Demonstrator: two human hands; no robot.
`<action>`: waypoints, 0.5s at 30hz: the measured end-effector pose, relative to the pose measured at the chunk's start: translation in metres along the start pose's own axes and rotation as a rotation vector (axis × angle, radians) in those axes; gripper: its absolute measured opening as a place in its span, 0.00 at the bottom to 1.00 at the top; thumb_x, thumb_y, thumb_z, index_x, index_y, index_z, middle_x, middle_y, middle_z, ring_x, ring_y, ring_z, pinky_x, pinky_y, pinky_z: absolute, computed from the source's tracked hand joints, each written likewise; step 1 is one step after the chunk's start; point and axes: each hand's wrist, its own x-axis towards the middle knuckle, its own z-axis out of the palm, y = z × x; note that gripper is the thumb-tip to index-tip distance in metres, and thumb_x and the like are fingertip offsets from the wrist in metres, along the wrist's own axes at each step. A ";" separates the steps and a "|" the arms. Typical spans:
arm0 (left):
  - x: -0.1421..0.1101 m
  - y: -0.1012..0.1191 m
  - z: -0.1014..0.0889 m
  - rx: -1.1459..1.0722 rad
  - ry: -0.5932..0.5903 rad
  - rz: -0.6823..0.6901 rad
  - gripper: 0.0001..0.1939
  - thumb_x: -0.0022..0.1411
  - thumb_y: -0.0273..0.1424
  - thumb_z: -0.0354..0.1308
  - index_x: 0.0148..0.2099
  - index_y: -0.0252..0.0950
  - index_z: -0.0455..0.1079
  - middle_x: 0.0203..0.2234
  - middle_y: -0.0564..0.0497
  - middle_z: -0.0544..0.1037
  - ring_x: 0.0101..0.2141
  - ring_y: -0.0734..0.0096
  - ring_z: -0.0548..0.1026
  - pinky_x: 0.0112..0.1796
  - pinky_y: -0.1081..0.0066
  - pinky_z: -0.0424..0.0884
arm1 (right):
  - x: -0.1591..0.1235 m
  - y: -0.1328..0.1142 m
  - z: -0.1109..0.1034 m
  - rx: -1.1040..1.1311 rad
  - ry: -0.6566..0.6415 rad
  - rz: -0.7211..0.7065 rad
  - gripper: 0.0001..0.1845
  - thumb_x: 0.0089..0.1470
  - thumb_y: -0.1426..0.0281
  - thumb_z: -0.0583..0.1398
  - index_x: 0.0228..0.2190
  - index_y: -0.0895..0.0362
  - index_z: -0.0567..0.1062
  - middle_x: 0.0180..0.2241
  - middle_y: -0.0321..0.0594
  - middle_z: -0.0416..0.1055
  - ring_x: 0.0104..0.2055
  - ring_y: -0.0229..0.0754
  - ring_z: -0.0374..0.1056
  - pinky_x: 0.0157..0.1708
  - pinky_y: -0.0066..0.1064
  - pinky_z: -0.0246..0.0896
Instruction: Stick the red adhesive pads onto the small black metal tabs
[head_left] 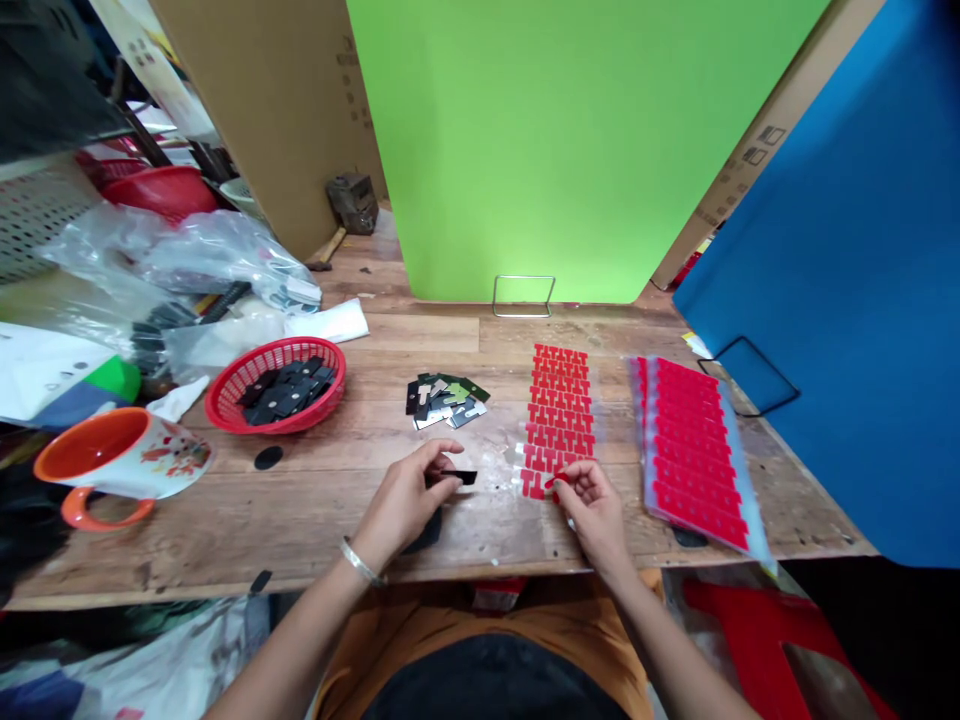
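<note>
My left hand (409, 500) pinches a small black flat piece (459, 477) just above the wooden table (315, 500). My right hand (592, 505) holds a small red sticker (553, 483) between finger and thumb, at the near end of a clear sheet of red T-shaped stickers (560, 415). The two hands are about a hand's width apart. A small heap of black, green and silver flat pieces (446, 400) lies beyond my left hand.
A stack of red sticker sheets (694, 450) lies at the right. A red basket (277, 385) with black pieces and an orange-and-white mug (124, 460) stand at the left. Green (570, 150) and blue (847, 280) boards stand upright behind. Plastic bags clutter the far left.
</note>
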 end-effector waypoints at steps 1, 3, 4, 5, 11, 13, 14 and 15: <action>0.000 0.001 0.001 0.012 0.007 0.020 0.18 0.48 0.26 0.62 0.43 0.36 0.68 0.25 0.55 0.73 0.27 0.76 0.71 0.31 0.77 0.65 | 0.000 0.001 0.000 -0.006 -0.001 -0.003 0.08 0.45 0.68 0.62 0.28 0.55 0.66 0.26 0.33 0.64 0.28 0.37 0.61 0.29 0.27 0.58; 0.000 0.002 0.004 -0.078 -0.024 -0.021 0.19 0.46 0.26 0.64 0.43 0.35 0.66 0.23 0.55 0.73 0.27 0.75 0.71 0.30 0.77 0.65 | 0.000 0.003 0.000 -0.019 -0.002 -0.015 0.08 0.45 0.68 0.62 0.28 0.55 0.66 0.27 0.34 0.65 0.29 0.37 0.62 0.29 0.28 0.58; 0.000 0.003 0.006 -0.158 -0.046 -0.069 0.19 0.46 0.26 0.65 0.42 0.35 0.65 0.23 0.55 0.74 0.26 0.77 0.71 0.30 0.78 0.65 | 0.000 0.004 0.000 -0.023 -0.003 -0.018 0.08 0.45 0.69 0.62 0.28 0.55 0.67 0.27 0.34 0.66 0.29 0.37 0.62 0.29 0.28 0.59; 0.001 0.003 0.008 -0.249 -0.064 -0.122 0.18 0.46 0.27 0.65 0.40 0.34 0.66 0.23 0.55 0.74 0.26 0.78 0.71 0.29 0.79 0.65 | 0.000 0.005 0.000 -0.026 -0.003 -0.020 0.08 0.45 0.69 0.62 0.28 0.55 0.67 0.27 0.34 0.66 0.28 0.37 0.62 0.29 0.28 0.59; -0.005 -0.003 0.031 -0.753 -0.119 -0.484 0.11 0.52 0.28 0.62 0.39 0.33 0.66 0.28 0.50 0.75 0.29 0.74 0.75 0.33 0.73 0.72 | -0.002 0.000 0.002 -0.013 0.001 -0.007 0.09 0.44 0.69 0.62 0.29 0.55 0.67 0.26 0.34 0.65 0.28 0.36 0.62 0.28 0.26 0.59; -0.009 -0.004 0.040 -0.810 -0.104 -0.536 0.13 0.53 0.27 0.61 0.41 0.34 0.64 0.30 0.47 0.76 0.32 0.69 0.77 0.38 0.66 0.73 | -0.004 -0.004 0.006 -0.005 -0.018 0.002 0.09 0.44 0.69 0.62 0.29 0.55 0.66 0.26 0.33 0.64 0.27 0.35 0.61 0.27 0.26 0.58; -0.011 -0.004 0.044 -0.824 -0.096 -0.545 0.15 0.53 0.25 0.61 0.42 0.34 0.63 0.32 0.45 0.76 0.34 0.67 0.77 0.40 0.64 0.72 | -0.005 -0.006 0.008 0.002 -0.035 0.008 0.09 0.44 0.69 0.62 0.29 0.55 0.66 0.26 0.33 0.64 0.26 0.35 0.61 0.26 0.25 0.58; -0.013 -0.004 0.048 -0.833 -0.091 -0.547 0.17 0.52 0.23 0.61 0.44 0.33 0.61 0.34 0.43 0.76 0.36 0.64 0.77 0.43 0.62 0.71 | -0.007 -0.008 0.011 0.009 -0.057 0.014 0.09 0.44 0.69 0.62 0.29 0.55 0.66 0.26 0.33 0.64 0.26 0.34 0.61 0.25 0.25 0.58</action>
